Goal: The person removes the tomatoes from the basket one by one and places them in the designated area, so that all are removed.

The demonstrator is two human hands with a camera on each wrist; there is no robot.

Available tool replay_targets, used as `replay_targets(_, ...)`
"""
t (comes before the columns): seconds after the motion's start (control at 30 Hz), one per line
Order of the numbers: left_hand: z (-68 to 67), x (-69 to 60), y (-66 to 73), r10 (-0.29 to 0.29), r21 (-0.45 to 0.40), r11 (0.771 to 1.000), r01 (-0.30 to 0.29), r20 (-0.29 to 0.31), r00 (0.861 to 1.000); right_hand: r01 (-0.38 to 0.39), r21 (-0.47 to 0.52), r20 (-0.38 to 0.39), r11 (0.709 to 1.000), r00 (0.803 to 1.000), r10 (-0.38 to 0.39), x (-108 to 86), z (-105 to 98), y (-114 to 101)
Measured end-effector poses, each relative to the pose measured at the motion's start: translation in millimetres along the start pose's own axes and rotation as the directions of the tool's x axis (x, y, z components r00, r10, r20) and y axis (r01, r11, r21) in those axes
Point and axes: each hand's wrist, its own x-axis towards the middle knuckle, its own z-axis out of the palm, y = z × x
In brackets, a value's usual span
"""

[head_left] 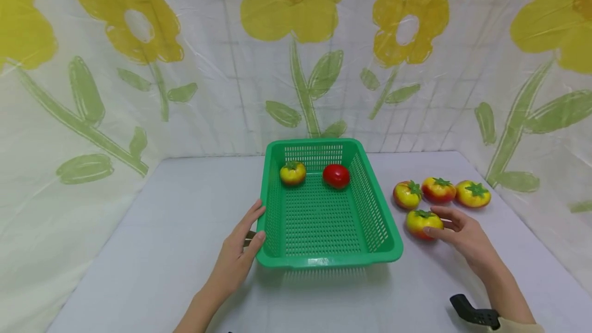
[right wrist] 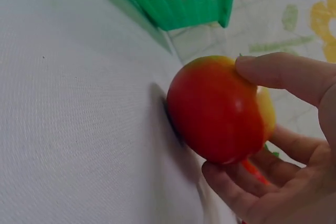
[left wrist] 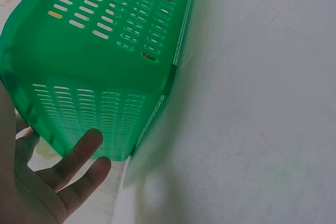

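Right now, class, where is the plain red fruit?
In the head view, the red fruit lies inside the green basket, toward its far right corner, right of the yellow-red fruit there.

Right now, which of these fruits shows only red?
The red fruit on the right inside the basket: its visible side is all red. The left fruit in there and the four fruits outside all show yellow.

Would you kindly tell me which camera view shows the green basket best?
The head view, which looks down into the green basket and shows nearly all its rim. The left wrist view shows mainly its outer walls, cropped; the right wrist view, just a part at the top edge.
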Motion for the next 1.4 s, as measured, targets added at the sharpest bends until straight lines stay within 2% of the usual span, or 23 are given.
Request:
replay_targets(0.33, -1.2, 0.4, 0.1, 0.007, 0.003, 1.0, -0.007, 0.004, 1.0, 0.017, -0.016, -0.052, 1.0, 0.998, -0.018, -0.5, 2, 0)
replay_targets(0.83, -1.0, 2.5, 2.8, 0.02, -0.003, 1.0, -0.02, 0.004, 1.0, -0.042, -0.063, -0.07, 0.997, 0.997, 0.038, -2.0, 4, -8)
replay_targets(1.23, -1.2, 2.3, 2.3, 0.023, -0.002, 1.0, -0.023, 0.0, 1.0, 0.015, -0.101, -0.113, 0.995, 0.993, -0.027, -2.0, 7, -6)
replay_targets(1.4, -0.3, 1.6, 0.7, 0.022, -0.001, 1.0, -0.022, 0.001, 1.0, 0.021, -0.086, -0.118, 0.996, 0.993, -0.032, -2.6, 9, -6)
